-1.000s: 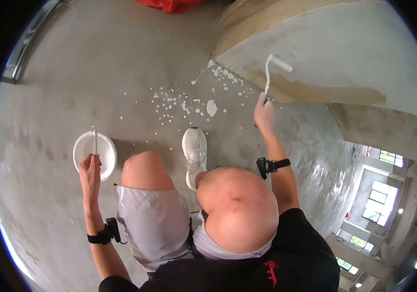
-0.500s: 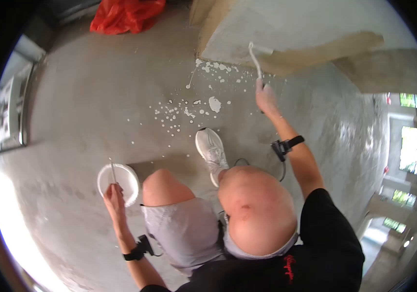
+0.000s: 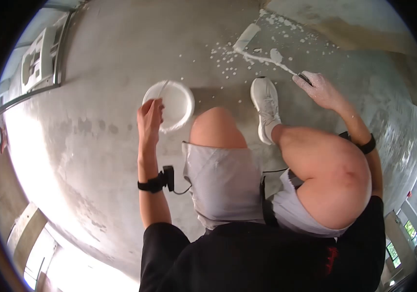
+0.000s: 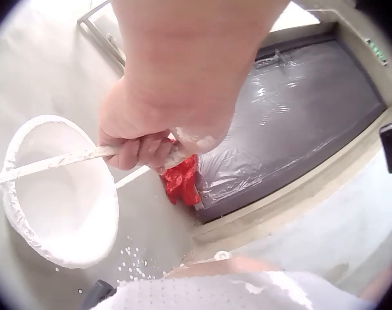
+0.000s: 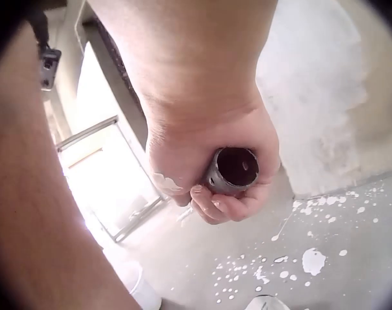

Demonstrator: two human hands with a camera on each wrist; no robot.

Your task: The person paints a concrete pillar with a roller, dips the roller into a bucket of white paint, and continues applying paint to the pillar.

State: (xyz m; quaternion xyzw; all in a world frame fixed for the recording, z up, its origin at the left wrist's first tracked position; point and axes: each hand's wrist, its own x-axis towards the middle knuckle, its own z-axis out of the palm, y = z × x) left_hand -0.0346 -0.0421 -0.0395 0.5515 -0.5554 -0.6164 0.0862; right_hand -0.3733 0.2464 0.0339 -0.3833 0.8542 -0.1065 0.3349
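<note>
My left hand (image 3: 150, 118) pinches a thin white stick (image 3: 163, 89) at the near side of a white bucket (image 3: 190, 100). In the left wrist view, the fingers of this hand (image 4: 147, 139) curl round the stick (image 4: 54, 161), which crosses over the bucket mouth (image 4: 18, 223). My right hand (image 3: 321, 91) grips the dark handle of a paint roller, and its white roller head (image 3: 247, 37) points left over the spattered floor. The right wrist view has the hollow end of the dark handle (image 5: 237, 169) inside that hand (image 5: 183, 145).
White paint spots (image 3: 275, 55) lie on the grey floor near my white shoe (image 3: 265, 100). A partly painted wall (image 3: 354, 22) stands at the upper right. Red plastic (image 4: 181, 181) shows in the left wrist view beside a dark, film-covered surface (image 4: 280, 116).
The roller has come away from the wall and swung left over the floor. The head view has turned, so bucket and legs appear further right. My left hand still holds the stick.
</note>
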